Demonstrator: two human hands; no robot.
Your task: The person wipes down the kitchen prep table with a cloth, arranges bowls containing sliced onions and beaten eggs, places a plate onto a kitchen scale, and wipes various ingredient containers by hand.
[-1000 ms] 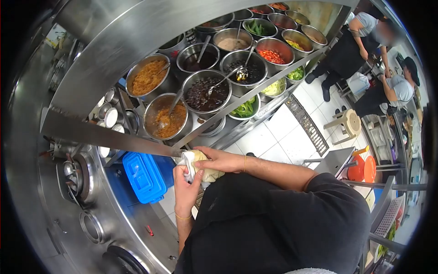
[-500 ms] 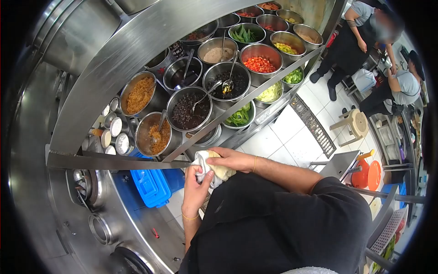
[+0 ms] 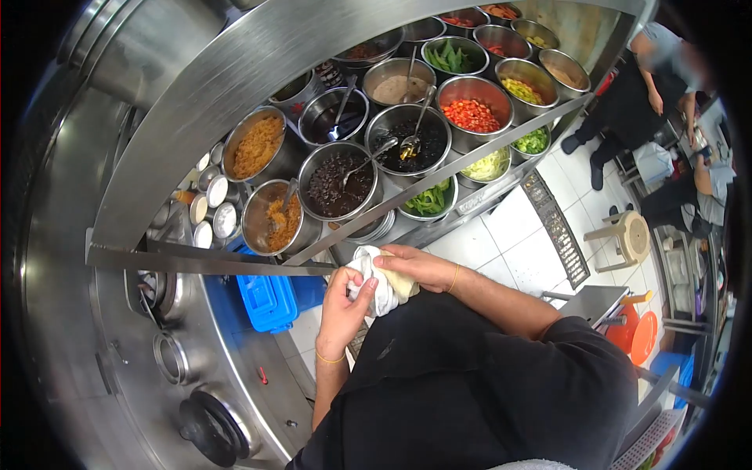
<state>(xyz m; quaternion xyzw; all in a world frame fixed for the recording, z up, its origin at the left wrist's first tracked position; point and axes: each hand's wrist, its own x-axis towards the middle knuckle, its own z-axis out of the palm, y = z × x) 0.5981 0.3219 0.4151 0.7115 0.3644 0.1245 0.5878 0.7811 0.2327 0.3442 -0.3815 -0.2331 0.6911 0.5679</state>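
Note:
A bunched cloth, white with a pale yellow part, is between my two hands just in front of my body. My left hand pinches its white side, thumb pressed on top. From the other side my right hand grips the yellowish part, fingers folded over it. Beyond the cloth, past a slanting metal bar, stand steel bowls of food. Nearest are a bowl of dark sauce with a spoon and a bowl of orange shreds.
A blue lidded box sits below the counter, left of my hands. Chopped red pepper fills one farther bowl. A plastic stool stands on the tiled floor at right, near two other people. A black pot lid is at lower left.
The view has shifted, so the bowls appear farther right and higher. My hands stay on the cloth, turning it slightly. At the right, the two people have moved their arms a little.

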